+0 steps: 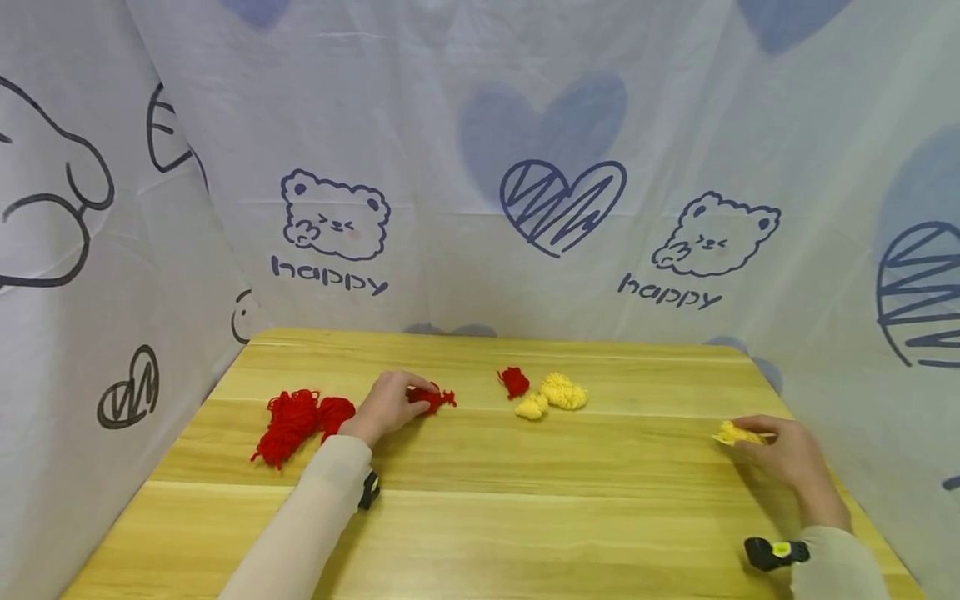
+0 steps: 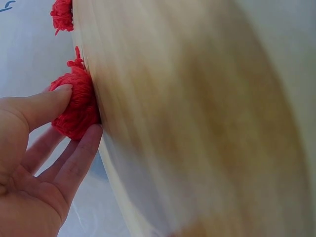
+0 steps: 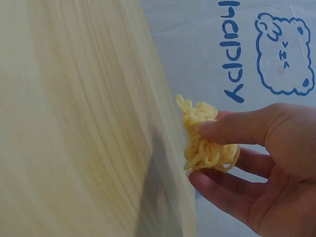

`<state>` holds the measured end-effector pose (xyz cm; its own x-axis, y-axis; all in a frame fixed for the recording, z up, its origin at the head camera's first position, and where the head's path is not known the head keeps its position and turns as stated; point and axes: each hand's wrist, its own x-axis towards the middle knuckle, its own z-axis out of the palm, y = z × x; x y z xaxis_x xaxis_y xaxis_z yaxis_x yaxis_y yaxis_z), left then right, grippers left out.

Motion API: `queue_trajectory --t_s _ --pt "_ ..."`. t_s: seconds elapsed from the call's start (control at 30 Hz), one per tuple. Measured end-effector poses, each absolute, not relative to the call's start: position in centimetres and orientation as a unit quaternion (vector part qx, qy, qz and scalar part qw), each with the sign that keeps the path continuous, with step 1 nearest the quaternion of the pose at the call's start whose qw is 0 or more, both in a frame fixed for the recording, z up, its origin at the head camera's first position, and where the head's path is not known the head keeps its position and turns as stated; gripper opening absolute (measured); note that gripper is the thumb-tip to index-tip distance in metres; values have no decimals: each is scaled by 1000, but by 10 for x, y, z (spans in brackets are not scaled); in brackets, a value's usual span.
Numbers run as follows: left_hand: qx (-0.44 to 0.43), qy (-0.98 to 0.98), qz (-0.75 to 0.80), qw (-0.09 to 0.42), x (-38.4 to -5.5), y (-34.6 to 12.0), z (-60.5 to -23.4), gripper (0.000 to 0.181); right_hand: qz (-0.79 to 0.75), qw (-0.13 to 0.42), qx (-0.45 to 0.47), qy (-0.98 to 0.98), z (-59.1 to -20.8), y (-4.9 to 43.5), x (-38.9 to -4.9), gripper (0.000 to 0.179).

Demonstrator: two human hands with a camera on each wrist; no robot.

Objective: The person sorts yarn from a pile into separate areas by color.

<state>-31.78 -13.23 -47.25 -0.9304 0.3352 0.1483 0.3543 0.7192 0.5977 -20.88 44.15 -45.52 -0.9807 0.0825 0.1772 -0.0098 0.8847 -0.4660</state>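
Observation:
With thumb and fingers my left hand (image 1: 390, 406) grips a small bundle of red yarn (image 2: 78, 106) at the table surface, left of centre. A loose strand sticks out from its far end. Over the right side of the table, my right hand (image 1: 791, 454) pinches a small bundle of yellow yarn (image 3: 207, 140) between thumb and fingers; loops of it hang out of the grip. To the left of my left hand lie a large red yarn bundle (image 1: 288, 427) and a smaller red one (image 1: 335, 414), partly hidden by the hand.
Near the middle back of the wooden table (image 1: 525, 533) lie a small red yarn bundle (image 1: 513, 382), a small yellow bundle (image 1: 532, 407) and a larger yellow bundle (image 1: 564, 391), close together. A white printed curtain (image 1: 450, 275) hangs behind and beside the table.

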Motion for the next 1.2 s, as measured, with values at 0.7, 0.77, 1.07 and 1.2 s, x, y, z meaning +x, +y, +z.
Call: queue_trajectory --t_s 0.7,0.77,1.07,1.2 --pt "-184 -927 -326 15 -318 -131 -473 24 237 59 -32 -969 -472 463 -209 37" --pt "-185 -927 -325 16 -318 -131 -473 24 239 53 -35 -969 -472 463 -209 37" --pt "-186 -927 -325 12 -318 -132 -472 24 231 44 -32 -971 -473 465 -212 40" --pt "-188 -927 -326 11 -318 -132 -471 24 236 37 -33 -970 -474 464 -213 40"
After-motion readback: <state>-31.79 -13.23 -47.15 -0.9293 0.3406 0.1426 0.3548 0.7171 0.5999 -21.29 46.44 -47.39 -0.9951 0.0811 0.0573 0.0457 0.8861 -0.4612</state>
